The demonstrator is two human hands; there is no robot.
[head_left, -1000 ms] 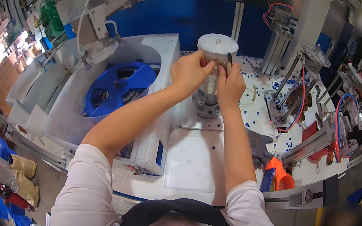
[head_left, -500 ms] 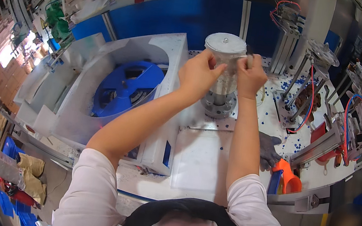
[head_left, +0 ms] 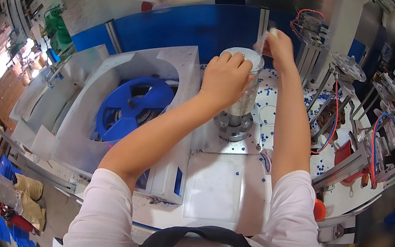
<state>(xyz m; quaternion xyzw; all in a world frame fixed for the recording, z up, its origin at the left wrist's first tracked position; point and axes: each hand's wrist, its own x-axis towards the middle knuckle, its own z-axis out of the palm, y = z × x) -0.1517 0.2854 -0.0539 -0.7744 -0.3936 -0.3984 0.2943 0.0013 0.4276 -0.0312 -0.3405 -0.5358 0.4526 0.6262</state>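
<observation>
A clear upright cylinder (head_left: 245, 102) with a whitish round lid (head_left: 253, 56) stands on a round metal base (head_left: 233, 128) on the white worktop. My left hand (head_left: 226, 79) is closed over the near left of the cylinder's top, fingers curled across the lid's edge. Raised just beyond the lid on its right is my right hand (head_left: 279, 50). Its fingers are pinched together, with a small pale bit showing at the tips. What that bit is stays unclear, as the hand is blurred.
Left of the cylinder sits a white box-shaped housing (head_left: 188, 122) with a blue spoked wheel (head_left: 131, 106) inside. Metal rods and red and blue tubes stand at the right. Small blue pieces (head_left: 320, 167) are scattered over the worktop. A blue panel (head_left: 181, 26) closes the back.
My left hand has shifted from the cylinder's side onto its lid. My right hand has left the cylinder's side and risen up and away. The right arm now covers most of the orange object.
</observation>
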